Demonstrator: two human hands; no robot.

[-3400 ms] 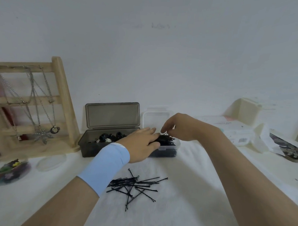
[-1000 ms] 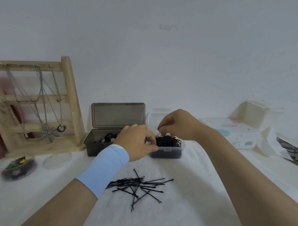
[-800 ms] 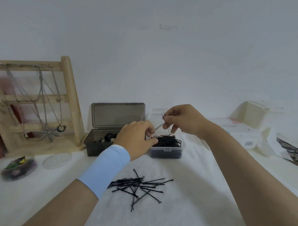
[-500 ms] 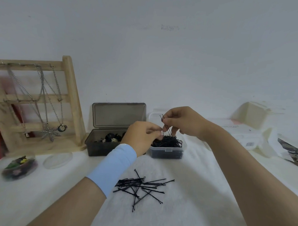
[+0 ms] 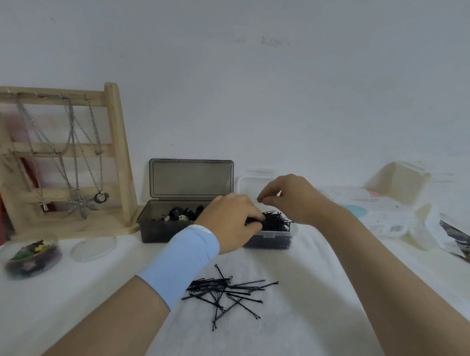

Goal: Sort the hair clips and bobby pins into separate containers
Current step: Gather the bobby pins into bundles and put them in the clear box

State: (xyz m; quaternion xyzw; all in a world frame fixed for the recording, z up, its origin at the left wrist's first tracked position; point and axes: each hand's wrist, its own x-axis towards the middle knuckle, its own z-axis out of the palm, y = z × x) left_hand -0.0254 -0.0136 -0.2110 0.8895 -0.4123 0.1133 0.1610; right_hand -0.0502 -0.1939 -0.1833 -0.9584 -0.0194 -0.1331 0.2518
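Head view: thin black wire bobby pins (image 5: pixel 225 291) lie scattered on the white, fuzzy-clothed worktop (image 5: pixel 302 328). The left hand (image 5: pixel 230 224) pinches pins heaped in the clear plastic box (image 5: pixel 273 237). The right hand (image 5: pixel 289 197) hovers above; whether its grip holds anything, I cannot tell. Clips fill the smoky hinged box (image 5: pixel 156 228).

**Black pins on white, pale wood at the left**

The counter (image 5: pixel 317 302) is covered in plain white cloth. A loose heap of bobby pins (image 5: pixel 223 290) near its front edge is solid black, as is the pile in the clear box (image 5: pixel 273 234). The smoky grey box (image 5: pixel 159 228) holds black clips with a cream speck. The jewellery stand (image 5: pixel 114 145) is pale wood, hung with silver chains. The round tub (image 5: pixel 29 260) at the left edge shows green, yellow and dark clips. A light blue wristband (image 5: pixel 181 261) sits on the left arm.
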